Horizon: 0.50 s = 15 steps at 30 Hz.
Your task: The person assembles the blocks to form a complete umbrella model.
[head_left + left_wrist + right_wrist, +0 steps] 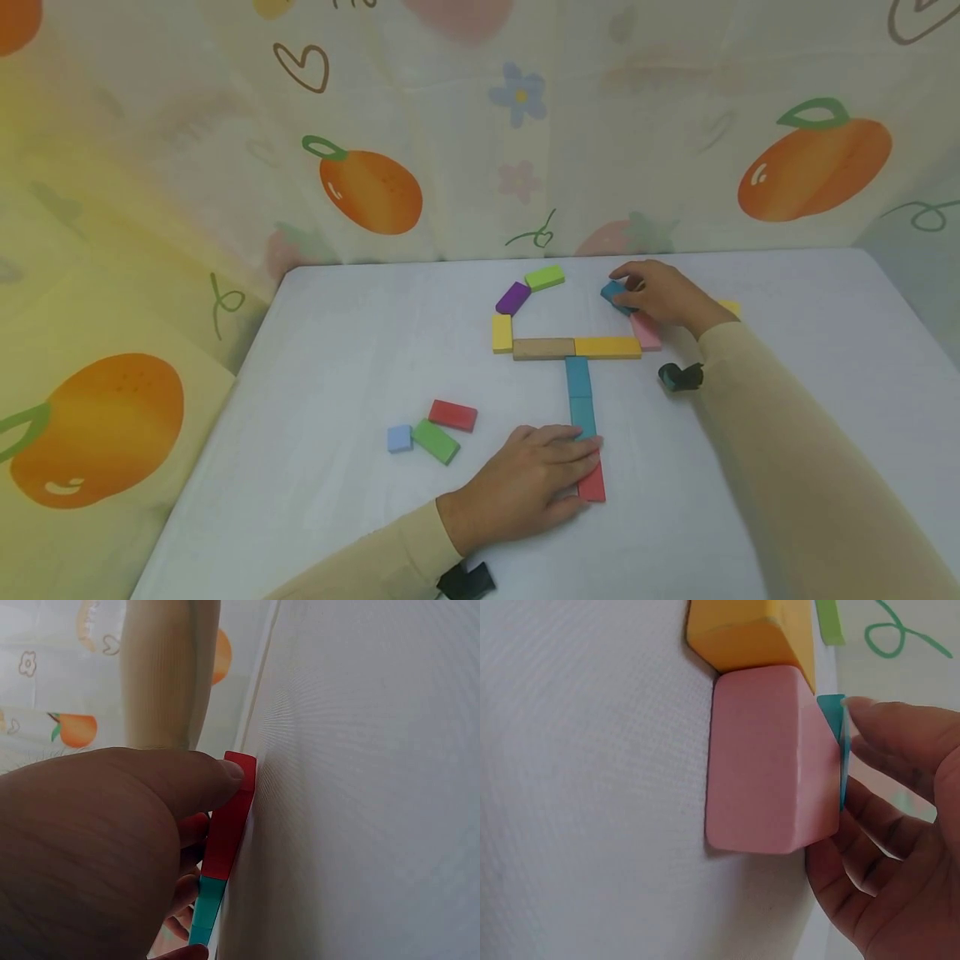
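My right hand (663,292) pinches a blue block (617,293) between thumb and fingers, at the far end of a pink block (646,332). In the right wrist view the pink block (754,761) hides part of the blue one (844,750). My left hand (525,479) rests with fairly straight fingers across a red block (594,485) and the end of a teal block (582,412). Its thumb touches the red block (229,832) near one end in the left wrist view. Another teal block (578,377) continues the column up to an orange-yellow block (609,347).
A tan block (543,349) lies end to end with the orange-yellow one. From its left a yellow block (502,333), a purple block (513,298) and a lime block (544,277) curve away. A loose red block (453,415), green block (437,442) and light-blue cube (400,438) lie left.
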Available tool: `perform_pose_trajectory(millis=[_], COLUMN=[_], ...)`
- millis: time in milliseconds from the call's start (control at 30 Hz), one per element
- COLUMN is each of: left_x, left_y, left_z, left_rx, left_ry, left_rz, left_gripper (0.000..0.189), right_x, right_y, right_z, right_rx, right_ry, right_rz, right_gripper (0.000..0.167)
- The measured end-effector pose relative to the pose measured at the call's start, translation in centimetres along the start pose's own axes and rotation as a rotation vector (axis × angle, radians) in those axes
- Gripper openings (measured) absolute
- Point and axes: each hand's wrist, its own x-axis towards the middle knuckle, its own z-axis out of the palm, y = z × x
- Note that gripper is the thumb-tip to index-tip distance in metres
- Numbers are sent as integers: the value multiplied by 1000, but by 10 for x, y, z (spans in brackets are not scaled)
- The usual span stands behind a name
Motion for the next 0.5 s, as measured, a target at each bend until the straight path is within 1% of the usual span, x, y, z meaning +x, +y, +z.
perform_pose_trajectory(millis=[133, 267, 500], left_x=[0, 0, 0], left_y=[0, 1, 1], left_z=[-1, -1, -1], left_rx=[-2, 0, -1], left_ry=[8, 19, 16], left_rz=[4, 9, 6], left_gripper=[59, 58, 58], right_x=[-3, -8, -24], right_y=[1, 2, 1], right_z=[-2, -7, -22], right_rx=[26, 48, 105], right_ry=[8, 26, 92], right_rz=[-3, 11, 30], right_gripper=[49, 54, 66])
